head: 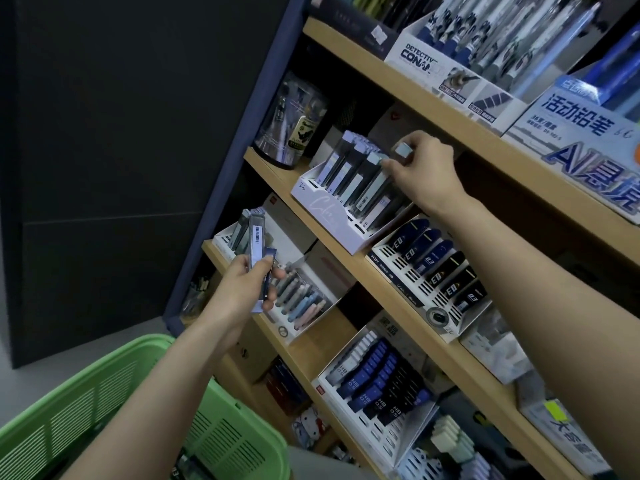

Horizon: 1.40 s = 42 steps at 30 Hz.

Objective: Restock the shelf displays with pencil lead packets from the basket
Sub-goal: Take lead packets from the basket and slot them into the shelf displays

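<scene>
A white tiered display box [325,216] on the second wooden shelf holds several slim pencil lead packets [349,168] standing in slots. My right hand [420,168] reaches to its upper right corner and pinches the top of one pale blue-capped packet [402,149] there. My left hand [246,289] is lower, in front of the shelf below, gripping a small bunch of lead packets [255,237] upright, barcode side showing. The green plastic basket [86,403] sits at the bottom left under my left forearm; its contents are mostly hidden.
A white rack of dark blue and black lead cases [433,265] stands right of the display box. Below it, a rack of HB cases [374,386] and a tray of pastel items [301,299]. Pen boxes [450,57] fill the top shelf. A dark wall is at left.
</scene>
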Each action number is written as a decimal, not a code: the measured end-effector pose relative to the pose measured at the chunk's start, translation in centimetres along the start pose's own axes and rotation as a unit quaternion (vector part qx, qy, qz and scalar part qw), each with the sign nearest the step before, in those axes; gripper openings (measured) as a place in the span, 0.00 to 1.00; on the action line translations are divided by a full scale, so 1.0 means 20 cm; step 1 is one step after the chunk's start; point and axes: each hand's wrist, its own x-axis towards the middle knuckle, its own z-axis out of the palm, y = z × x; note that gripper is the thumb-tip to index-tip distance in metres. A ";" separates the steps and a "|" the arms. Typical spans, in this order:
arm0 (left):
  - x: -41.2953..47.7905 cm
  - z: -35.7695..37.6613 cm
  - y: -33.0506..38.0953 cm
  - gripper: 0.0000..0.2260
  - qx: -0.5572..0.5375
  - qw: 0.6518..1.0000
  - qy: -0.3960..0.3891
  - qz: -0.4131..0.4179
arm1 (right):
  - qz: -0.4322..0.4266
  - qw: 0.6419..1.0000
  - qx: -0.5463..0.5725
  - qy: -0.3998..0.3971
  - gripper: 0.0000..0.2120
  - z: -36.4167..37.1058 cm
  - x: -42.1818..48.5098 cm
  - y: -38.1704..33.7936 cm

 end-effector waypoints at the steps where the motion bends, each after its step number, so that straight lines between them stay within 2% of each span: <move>1: 0.00 0.00 0.00 0.06 -0.006 1.000 -0.002 -0.002 | -0.004 1.000 -0.011 -0.013 0.12 0.00 0.01 0.00; 5: -0.02 0.00 0.02 0.05 -0.004 1.000 -0.011 0.001 | -0.014 0.998 -0.039 -0.044 0.12 0.03 0.03 0.00; 8: -0.03 -0.01 0.02 0.04 -0.005 1.000 -0.015 0.002 | -0.050 0.992 -0.108 -0.045 0.12 0.05 0.01 0.00; 13: -0.02 -0.04 0.04 0.05 -0.008 1.000 -0.013 0.006 | -0.038 0.997 -0.058 0.017 0.14 0.05 0.00 0.01; 15: -0.01 -0.03 0.03 0.05 -0.008 1.000 -0.016 0.007 | -0.041 0.997 -0.055 0.027 0.11 0.04 -0.01 0.01; 20: -0.04 -0.01 0.02 0.05 0.008 1.000 -0.026 0.000 | -0.035 0.993 -0.111 0.035 0.10 0.05 -0.04 0.01; 24: -0.06 -0.01 0.02 0.05 0.017 0.999 -0.030 -0.002 | -0.006 0.996 -0.081 0.035 0.10 0.05 -0.03 0.01; 29: -0.07 -0.05 0.04 0.06 0.034 0.999 -0.027 0.003 | -0.034 0.993 -0.110 0.033 0.10 0.04 -0.03 0.01; 33: -0.08 -0.06 0.05 0.07 0.045 0.998 -0.032 0.011 | -0.045 0.990 -0.135 0.012 0.12 0.03 -0.05 0.02; 35: -0.09 -0.06 0.05 0.07 0.046 0.998 -0.037 0.011 | -0.056 0.981 -0.184 0.005 0.15 0.04 -0.08 0.01; 37: -0.10 -0.06 0.06 0.07 0.046 0.998 -0.040 0.009 | -0.067 0.975 -0.207 0.039 0.19 0.07 -0.14 -0.02; 39: -0.10 -0.06 0.05 0.08 0.048 0.998 -0.042 0.005 | -0.065 0.985 -0.144 0.074 0.19 0.11 -0.24 -0.08; 40: -0.10 -0.06 0.05 0.09 0.054 0.998 -0.044 0.002 | -0.055 0.992 -0.091 0.064 0.18 0.13 -0.30 -0.12; 42: -0.11 -0.06 0.04 0.11 0.071 0.996 -0.050 -0.003 | -0.018 0.999 0.020 -0.028 0.16 0.19 -0.43 -0.18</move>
